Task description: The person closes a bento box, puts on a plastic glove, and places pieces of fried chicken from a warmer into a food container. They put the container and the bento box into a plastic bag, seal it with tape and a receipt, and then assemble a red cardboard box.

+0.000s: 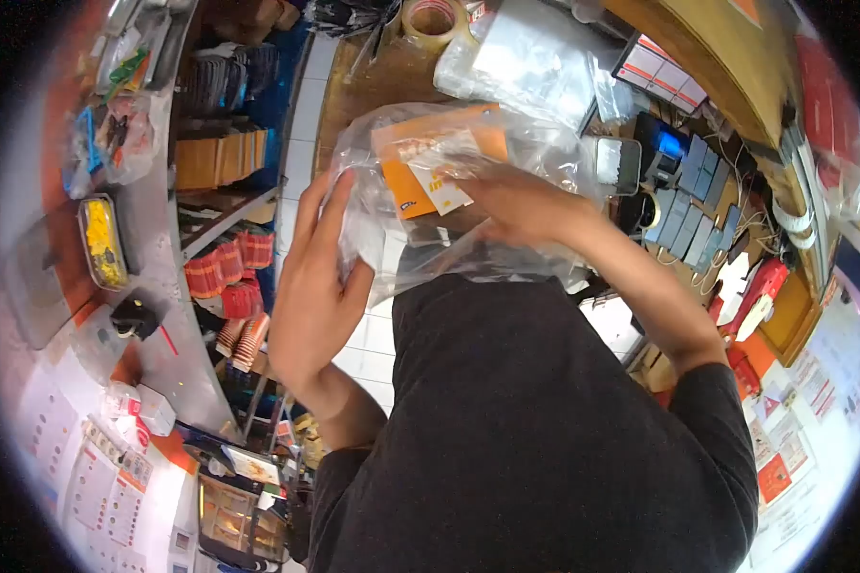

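Observation:
A large clear plastic bag (545, 143) lies crumpled before me at the edge of the wooden table. Through its film show an orange printed packet (398, 181) and a white-and-yellow printed packet (444, 194) on top of it. My left hand (317, 272) rests against the bag's left side, fingers stretched upward and thumb apart. My right hand (511, 199) reaches into the bag from the right, its fingers on the white-and-yellow packet. Plastic partly covers those fingertips, and they appear closed on the packet's edge.
A roll of tape (432, 21) and a stack of clear plastic sheets (526, 48) lie at the table's back. Phone-like devices (683, 210) and cables sit at right. Shelves at left hold red packets (227, 269); a yellow-filled tray (103, 241) stands on the counter.

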`<state>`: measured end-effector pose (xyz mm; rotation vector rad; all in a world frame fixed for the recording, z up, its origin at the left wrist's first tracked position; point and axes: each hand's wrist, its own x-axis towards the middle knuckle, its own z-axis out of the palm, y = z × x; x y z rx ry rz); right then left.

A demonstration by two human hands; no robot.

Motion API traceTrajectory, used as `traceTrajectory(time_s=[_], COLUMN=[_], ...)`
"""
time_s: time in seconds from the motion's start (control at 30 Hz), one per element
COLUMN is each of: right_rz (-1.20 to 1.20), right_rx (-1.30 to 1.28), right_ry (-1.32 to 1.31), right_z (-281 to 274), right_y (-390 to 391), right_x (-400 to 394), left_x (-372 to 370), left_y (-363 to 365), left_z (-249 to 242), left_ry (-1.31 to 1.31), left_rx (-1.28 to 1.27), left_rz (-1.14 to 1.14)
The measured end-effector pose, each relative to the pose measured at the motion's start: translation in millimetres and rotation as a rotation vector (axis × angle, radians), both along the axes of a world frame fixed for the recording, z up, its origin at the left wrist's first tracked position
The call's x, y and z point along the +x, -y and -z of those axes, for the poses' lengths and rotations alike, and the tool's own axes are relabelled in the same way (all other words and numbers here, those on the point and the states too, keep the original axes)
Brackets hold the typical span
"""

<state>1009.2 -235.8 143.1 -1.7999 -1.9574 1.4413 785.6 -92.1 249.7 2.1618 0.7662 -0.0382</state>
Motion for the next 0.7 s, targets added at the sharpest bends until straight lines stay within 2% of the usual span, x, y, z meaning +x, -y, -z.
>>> traceTrajectory(time_s=[0.03, 0.1, 0.17, 0.2, 0.23, 0.27, 0.3, 0.37, 0.47, 0.57, 0.7], right_rz=[0.018, 0.07, 0.603, 0.727, 0.753, 0.747, 0.7, 0.573, 0.463, 0.403, 0.384], right_rx=[0.218, -0.211, -0.133, 0.206, 0.418, 0.402, 0.499, 0.511, 0.335, 0.252, 0.206], right_ry=[-0.158, -0.69, -0.759, -0.389, 0.149, 0.777, 0.94, 0.962, 0.928, 0.844, 0.693], right_z=[-16, -67, -49, -23, 8, 18, 44, 90, 134, 146, 135], right_y=[14, -12, -20, -33, -42, -67, -80, -95, -112, -115, -103], right_x=[17, 63, 122, 155, 192, 226, 265, 327, 394, 445, 506], left_x=[-1, -4, -9, -9, -10, -12, -14, -18, -28, -35, -42], left_y=[-1, -3, 2, 6, 7, 10, 12, 14, 12, 11, 10], left_z=[2, 14, 23, 27, 32, 35, 38, 45, 51, 56, 68], left_ry=[0.007, 0.075, 0.09, 0.099, 0.108, 0.096, 0.077, 0.076, 0.074, 0.06, 0.066], left_rx=[0.014, 0.029, -0.016, -0.07, -0.077, -0.112, -0.15, -0.15, -0.14, -0.142, -0.17], left_rz=[-0.004, -0.05, -0.127, -0.178, -0.197, -0.213, -0.229, -0.265, -0.26, -0.312, -0.346])
